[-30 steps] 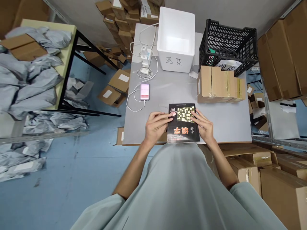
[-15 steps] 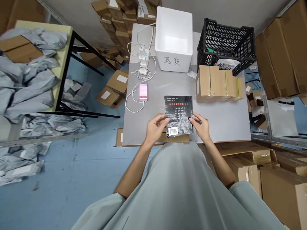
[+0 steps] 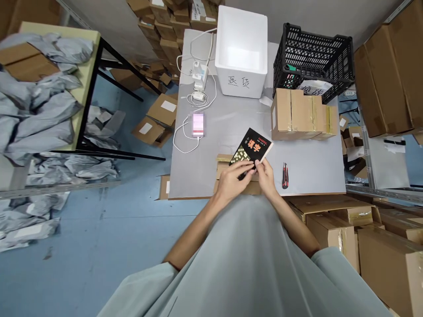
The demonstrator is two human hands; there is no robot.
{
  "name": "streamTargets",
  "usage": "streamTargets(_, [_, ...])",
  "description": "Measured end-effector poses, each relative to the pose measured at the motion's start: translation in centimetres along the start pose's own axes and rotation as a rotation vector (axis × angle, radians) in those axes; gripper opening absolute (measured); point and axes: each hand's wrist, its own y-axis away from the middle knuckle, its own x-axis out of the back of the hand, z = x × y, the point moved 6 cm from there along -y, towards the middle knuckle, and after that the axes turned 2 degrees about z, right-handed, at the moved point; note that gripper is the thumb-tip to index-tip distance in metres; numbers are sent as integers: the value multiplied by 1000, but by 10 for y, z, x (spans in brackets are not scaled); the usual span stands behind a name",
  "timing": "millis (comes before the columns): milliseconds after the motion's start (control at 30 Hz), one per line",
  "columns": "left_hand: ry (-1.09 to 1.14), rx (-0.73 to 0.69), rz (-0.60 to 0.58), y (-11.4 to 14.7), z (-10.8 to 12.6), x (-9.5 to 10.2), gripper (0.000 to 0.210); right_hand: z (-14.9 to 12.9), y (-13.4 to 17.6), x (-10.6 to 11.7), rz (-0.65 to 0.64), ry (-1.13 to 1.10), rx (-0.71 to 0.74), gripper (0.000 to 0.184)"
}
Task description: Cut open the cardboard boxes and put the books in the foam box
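A black book (image 3: 251, 147) with orange characters and a yellowish grid on its cover is held tilted above the front of the table. My left hand (image 3: 230, 179) grips its lower left edge, fingers over the cover. At the lower right corner, my right hand (image 3: 265, 176) pinches the book between thumb and fingers. Beneath the book and hands lies a cardboard box (image 3: 222, 164), partly hidden. To the right of my right hand, a red and black utility knife (image 3: 285, 176) rests on the grey table (image 3: 194, 176).
At the table's back stand a white foam box (image 3: 243, 83) and a black plastic crate (image 3: 317, 53), with several small cartons (image 3: 297, 114) before the crate. A phone (image 3: 198, 125) on a white cable lies left. Grey parcels (image 3: 42, 119) cover a side table; large cartons (image 3: 390, 255) stand right.
The book has been turned over from its back cover to its front and tilted. My hands have come closer together at its lower edge. The utility knife has come into view.
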Motion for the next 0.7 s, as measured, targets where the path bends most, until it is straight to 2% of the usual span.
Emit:
streamTargets(100, [68, 230, 49, -11, -36, 21, 45, 7, -6, 13, -52, -96, -129, 62])
streamTargets(133, [128, 329, 15, -13, -49, 25, 53, 7, -7, 16, -80, -124, -153, 62])
streamTargets(200, [315, 511, -150, -14, -66, 24, 64, 2, -8, 22, -121, -144, -164, 62])
streamTargets(267, [482, 614, -289, -11, -70, 20, 66, -1, -9, 27, -138, -125, -159, 62])
streamTargets(300, [526, 632, -305, -10, -69, 20, 66, -1, -10, 29, -146, -113, -164, 61])
streamTargets(467, [545, 588, -200, -10, -58, 24, 63, 4, -15, 35, -220, -104, -204, 57])
streamTargets(600, [463, 531, -153, -9, -53, 28, 62, 4, -24, 39, -261, -42, -150, 58])
streamTargets(700, [370, 424, -127, -12, -48, 34, 56, 0, -29, 41, -232, -5, -79, 54])
